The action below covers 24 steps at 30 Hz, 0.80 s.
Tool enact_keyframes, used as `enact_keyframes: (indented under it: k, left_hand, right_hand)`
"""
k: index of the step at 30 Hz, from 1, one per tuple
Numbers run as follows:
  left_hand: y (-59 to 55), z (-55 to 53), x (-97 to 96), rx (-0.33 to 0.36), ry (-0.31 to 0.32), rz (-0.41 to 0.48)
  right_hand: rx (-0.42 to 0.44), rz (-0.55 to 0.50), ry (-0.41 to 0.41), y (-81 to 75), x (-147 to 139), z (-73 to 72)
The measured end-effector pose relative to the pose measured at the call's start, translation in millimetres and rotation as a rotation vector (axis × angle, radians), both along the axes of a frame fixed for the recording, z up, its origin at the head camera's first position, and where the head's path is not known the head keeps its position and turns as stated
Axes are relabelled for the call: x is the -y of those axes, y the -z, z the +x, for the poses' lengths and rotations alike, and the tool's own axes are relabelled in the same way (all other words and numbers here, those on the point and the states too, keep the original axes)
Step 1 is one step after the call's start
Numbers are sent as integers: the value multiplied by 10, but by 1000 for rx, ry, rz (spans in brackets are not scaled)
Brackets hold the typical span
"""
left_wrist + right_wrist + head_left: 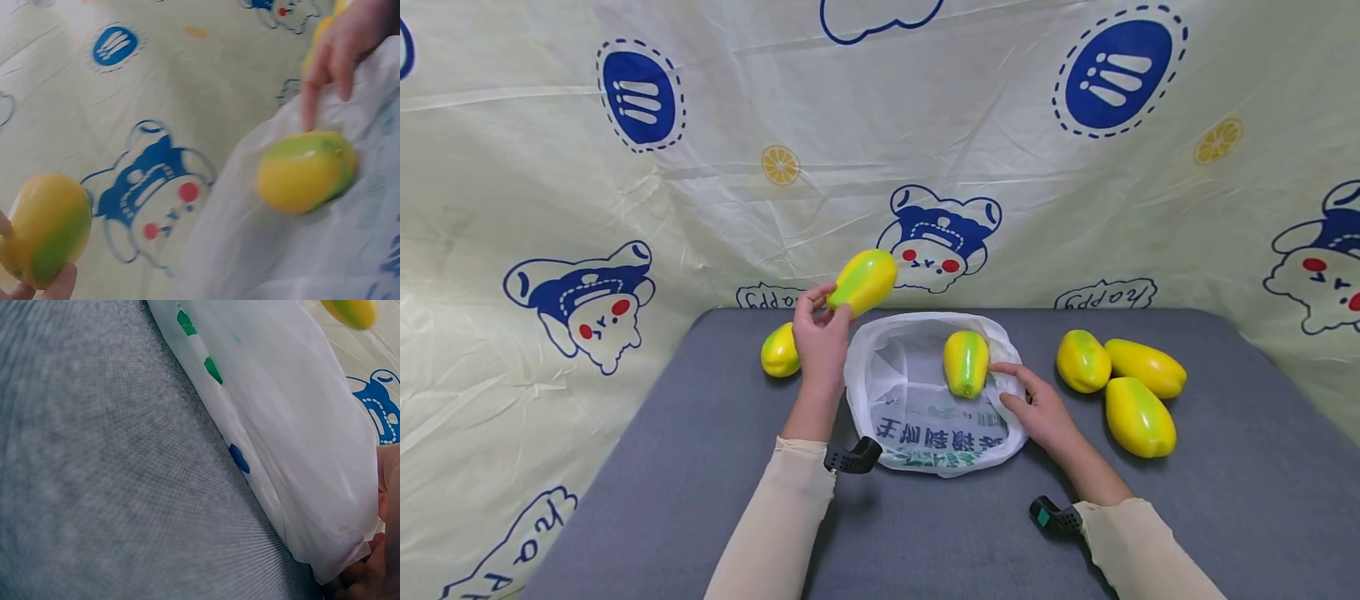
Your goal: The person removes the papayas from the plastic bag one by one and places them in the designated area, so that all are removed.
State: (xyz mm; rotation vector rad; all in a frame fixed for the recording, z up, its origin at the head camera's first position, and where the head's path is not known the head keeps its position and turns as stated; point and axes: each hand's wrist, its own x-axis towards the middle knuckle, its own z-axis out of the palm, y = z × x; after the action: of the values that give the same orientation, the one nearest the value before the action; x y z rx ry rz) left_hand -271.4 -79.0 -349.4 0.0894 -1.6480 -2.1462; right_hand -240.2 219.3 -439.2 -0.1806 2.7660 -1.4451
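My left hand [820, 346] grips a yellow-green papaya [867, 282], raised above the back left rim of a white plastic bag [859, 367]. The same papaya [53, 228] shows low at the left in the left wrist view. The bag lies with its mouth spread wide, and another papaya [966, 363] is inside near the right side. At the right rim, my right hand [1043, 410] holds the bag's edge between thumb and fingers, its index finger reaching close to the inner papaya. In the right wrist view, the bag partly hides this hand [369, 572].
Beyond my left hand lies one papaya [780, 352], partly covered by it. To the bag's right three papayas [1141, 417] sit close together on the grey tabletop [940, 533]. A printed cloth [715, 217] hangs behind the table.
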Motion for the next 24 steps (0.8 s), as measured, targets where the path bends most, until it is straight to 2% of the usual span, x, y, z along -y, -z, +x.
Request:
enact_keyframes:
  k: [6, 10, 13, 17, 24]
  left_hand:
    - [-97, -10, 301, -22, -107, 38]
    - [-106, -37, 512, -2, -196, 35]
    - [-98, -63, 651, 4, -248, 66]
    - [-42, -103, 819, 12, -301, 128]
    - [172, -161, 1059, 89, -408, 176]
  right_hand:
    - [-3, 8, 2, 1, 0, 1]
    - [-6, 16, 6, 8, -2, 0]
    - [-8, 13, 7, 14, -5, -3]
    - [-6, 7, 5, 14, -10, -5]
    - [19, 2, 5, 9, -8, 0]
